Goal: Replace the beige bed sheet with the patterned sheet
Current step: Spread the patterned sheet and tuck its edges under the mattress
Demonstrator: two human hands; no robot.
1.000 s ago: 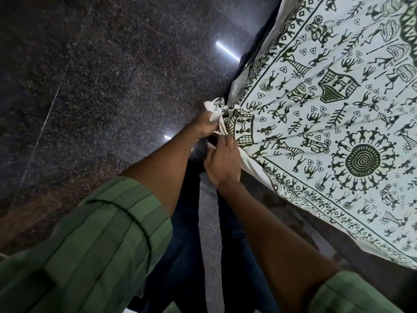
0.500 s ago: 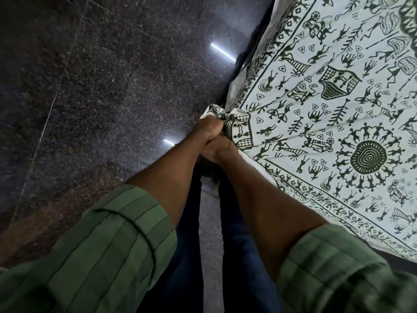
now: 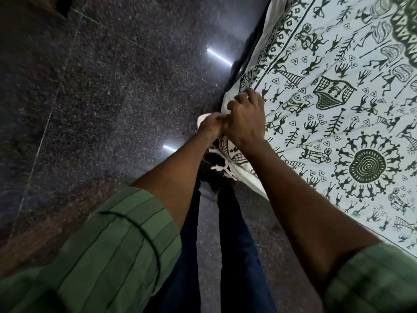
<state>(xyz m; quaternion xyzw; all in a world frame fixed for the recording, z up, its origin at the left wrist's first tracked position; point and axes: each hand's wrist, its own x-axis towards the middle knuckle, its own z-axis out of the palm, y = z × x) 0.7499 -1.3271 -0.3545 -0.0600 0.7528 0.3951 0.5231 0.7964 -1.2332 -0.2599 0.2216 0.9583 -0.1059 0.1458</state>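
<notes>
The patterned sheet (image 3: 338, 114) lies spread over the bed (image 3: 274, 6).

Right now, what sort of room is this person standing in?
Probably a bedroom: a patterned sheet is spread over a bed beside a polished dark stone floor, and both hands work at the sheet's corner.

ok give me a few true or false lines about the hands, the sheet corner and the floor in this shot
1. The patterned sheet lies spread over the bed. True.
2. The left hand pinches white cloth at the sheet's corner. True.
3. The right hand hangs by the person's side. False: it is at the sheet's corner, beside the left hand.
4. The floor is pale wood. False: it is dark speckled stone with light reflections.
5. The sheet's print is red flowers. False: it is dark green figures on white.
6. The sleeves are green and striped. True.
</notes>
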